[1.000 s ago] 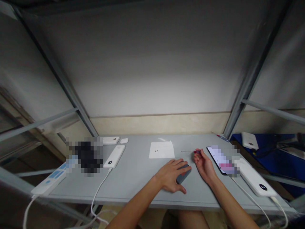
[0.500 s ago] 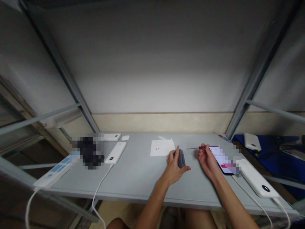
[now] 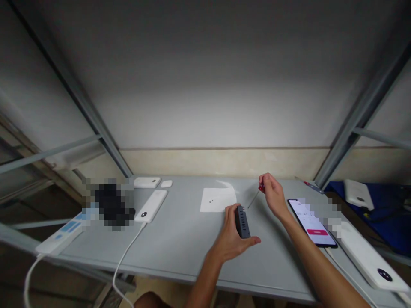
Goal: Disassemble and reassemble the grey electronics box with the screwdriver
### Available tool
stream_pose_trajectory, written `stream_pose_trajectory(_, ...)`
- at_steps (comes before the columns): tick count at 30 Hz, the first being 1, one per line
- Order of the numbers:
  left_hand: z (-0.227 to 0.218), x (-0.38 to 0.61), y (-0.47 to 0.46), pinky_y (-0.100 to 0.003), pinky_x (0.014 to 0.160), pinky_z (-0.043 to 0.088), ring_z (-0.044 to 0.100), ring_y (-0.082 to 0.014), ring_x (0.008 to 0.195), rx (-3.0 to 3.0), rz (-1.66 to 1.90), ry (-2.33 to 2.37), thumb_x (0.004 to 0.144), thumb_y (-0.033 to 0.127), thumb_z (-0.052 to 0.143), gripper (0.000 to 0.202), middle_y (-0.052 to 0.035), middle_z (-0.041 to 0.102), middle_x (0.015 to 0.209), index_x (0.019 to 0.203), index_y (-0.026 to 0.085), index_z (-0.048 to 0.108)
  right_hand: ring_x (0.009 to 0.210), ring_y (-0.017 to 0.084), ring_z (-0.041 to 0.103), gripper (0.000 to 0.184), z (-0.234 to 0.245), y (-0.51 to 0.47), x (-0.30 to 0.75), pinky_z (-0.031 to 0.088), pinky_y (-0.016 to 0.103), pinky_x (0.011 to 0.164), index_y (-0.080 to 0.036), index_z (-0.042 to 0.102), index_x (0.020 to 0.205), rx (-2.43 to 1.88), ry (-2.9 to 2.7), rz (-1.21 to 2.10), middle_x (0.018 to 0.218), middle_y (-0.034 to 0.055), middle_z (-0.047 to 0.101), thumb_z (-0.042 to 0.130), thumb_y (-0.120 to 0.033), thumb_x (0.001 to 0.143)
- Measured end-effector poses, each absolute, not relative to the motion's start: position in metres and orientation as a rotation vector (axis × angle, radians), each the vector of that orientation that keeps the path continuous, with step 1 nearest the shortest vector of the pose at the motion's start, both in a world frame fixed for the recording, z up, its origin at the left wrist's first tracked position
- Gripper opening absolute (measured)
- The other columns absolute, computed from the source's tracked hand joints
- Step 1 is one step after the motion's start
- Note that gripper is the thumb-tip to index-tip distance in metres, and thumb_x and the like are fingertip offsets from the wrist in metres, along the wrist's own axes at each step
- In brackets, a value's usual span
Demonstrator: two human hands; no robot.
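Observation:
My left hand [image 3: 231, 239] grips a small dark grey box with slotted vents [image 3: 243, 222], its fingers on the far left side and the thumb stretched past the near end. In my right hand [image 3: 272, 194] is a screwdriver [image 3: 253, 199] with a red handle, mostly covered by the curled fingers. Its thin shaft slopes down to the left, and the tip is close to the far right end of the box; whether it touches I cannot tell. Behind the box lies a white sheet of paper [image 3: 215, 199], with a few tiny dark pieces [image 3: 211, 201] on it, probably screws.
Right of my hands lie a lit phone [image 3: 310, 222], a white power bank [image 3: 369, 256] and a pen-like tool [image 3: 313, 186]. On the left are another power bank [image 3: 152, 205], a power strip [image 3: 62, 235] and a blurred black object [image 3: 112, 205]. Metal posts frame the grey table [image 3: 180, 244].
My right hand has risen and turned, so the screwdriver, level before, now points down toward the box. My left hand has tipped the box to show its vented side. The view has shifted slightly.

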State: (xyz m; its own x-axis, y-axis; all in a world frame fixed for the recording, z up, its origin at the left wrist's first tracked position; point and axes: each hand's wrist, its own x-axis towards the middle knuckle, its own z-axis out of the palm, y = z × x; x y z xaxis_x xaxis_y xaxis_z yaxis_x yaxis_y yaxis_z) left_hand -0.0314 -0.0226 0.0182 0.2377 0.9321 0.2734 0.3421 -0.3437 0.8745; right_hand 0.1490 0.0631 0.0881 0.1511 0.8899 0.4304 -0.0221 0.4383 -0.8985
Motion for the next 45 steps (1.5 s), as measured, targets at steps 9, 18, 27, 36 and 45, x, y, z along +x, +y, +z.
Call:
stream_pose_trajectory(9, 0.027, -0.029, -0.03, -0.057, 0.127, 0.028, 0.037, -0.0358, 0.148, 1.811, 0.955, 1.186, 0.064, 0.035, 0.095, 0.112, -0.0175, 0.037, 0.157, 0.153, 0.024, 0.027, 0.064, 0.016, 0.052, 0.044, 0.077, 0.041, 0.141, 0.042, 0.029, 0.061, -0.023, 0.057, 0.081, -0.922, -1.33, 0.558, 0.071, -0.0007, 0.055, 0.046, -0.06, 0.102)
stream_pose_trajectory(18, 0.024, -0.028, -0.028, -0.056, 0.125, 0.032, 0.044, -0.0332, 0.143, 1.875, 0.953, 1.208, 0.066, 0.04, 0.092, 0.102, -0.0139, 0.045, 0.153, 0.149, 0.024, 0.035, 0.061, 0.016, 0.048, 0.046, 0.074, 0.043, 0.143, 0.038, 0.029, 0.058, -0.023, 0.055, 0.08, -0.957, -1.26, 0.58, 0.067, -0.0019, 0.051, 0.044, -0.062, 0.103)
stream_pose_trajectory(27, 0.028, -0.027, -0.028, -0.054, 0.122, 0.037, 0.049, -0.0331, 0.138, 1.903, 0.982, 1.214, 0.066, 0.04, 0.091, 0.097, -0.0127, 0.05, 0.147, 0.146, 0.023, 0.038, 0.063, 0.016, 0.05, 0.046, 0.07, 0.042, 0.139, 0.04, 0.029, 0.059, -0.023, 0.056, 0.08, -0.97, -1.321, 0.578, 0.069, -0.0011, 0.054, 0.046, -0.062, 0.102)
stream_pose_trajectory(36, 0.026, -0.027, -0.026, -0.051, 0.119, 0.041, 0.051, -0.0317, 0.133, 1.949, 0.992, 1.208, 0.067, 0.04, 0.09, 0.095, -0.0117, 0.053, 0.143, 0.145, 0.023, 0.039, 0.066, 0.016, 0.054, 0.044, 0.067, 0.042, 0.14, 0.045, 0.028, 0.063, -0.023, 0.059, 0.081, -0.949, -1.378, 0.671, 0.074, 0.0001, 0.056, 0.05, -0.061, 0.1)
stream_pose_trajectory(45, 0.024, -0.027, -0.026, -0.052, 0.116, 0.043, 0.054, -0.0328, 0.13, 1.994, 0.991, 1.214, 0.068, 0.044, 0.088, 0.095, -0.0122, 0.054, 0.14, 0.146, 0.023, 0.037, 0.072, 0.02, 0.063, 0.041, 0.099, 0.06, 0.142, 0.05, 0.036, 0.074, -0.022, 0.072, 0.108, -0.609, -1.6, 1.189, 0.074, 0.0021, 0.064, 0.061, -0.059, 0.095)
